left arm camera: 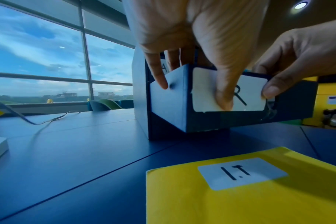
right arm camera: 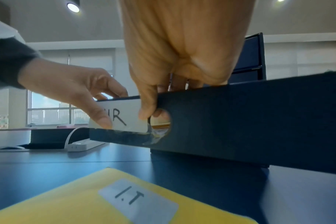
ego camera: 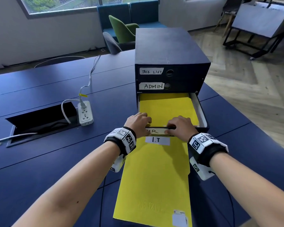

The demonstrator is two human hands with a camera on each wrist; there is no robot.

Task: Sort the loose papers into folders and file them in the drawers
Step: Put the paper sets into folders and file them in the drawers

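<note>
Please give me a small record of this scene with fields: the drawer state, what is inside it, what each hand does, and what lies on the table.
open drawer: HR drawer, lowest in the drawer unit, pulled out
inside: yellow folder
closed drawers: TASK LIST, ADMIN
left hand: grips the drawer front at its left end
right hand: grips the drawer front beside the finger hole
on the table: I.T folder, flat in front of the unit; power strip

You have the dark-blue drawer unit (ego camera: 170,51) with its bottom drawer (ego camera: 199,110) pulled open, a yellow folder (ego camera: 167,108) lying flat inside. Just before the unit lies a second yellow folder labelled "I.T" (ego camera: 154,177).
</note>
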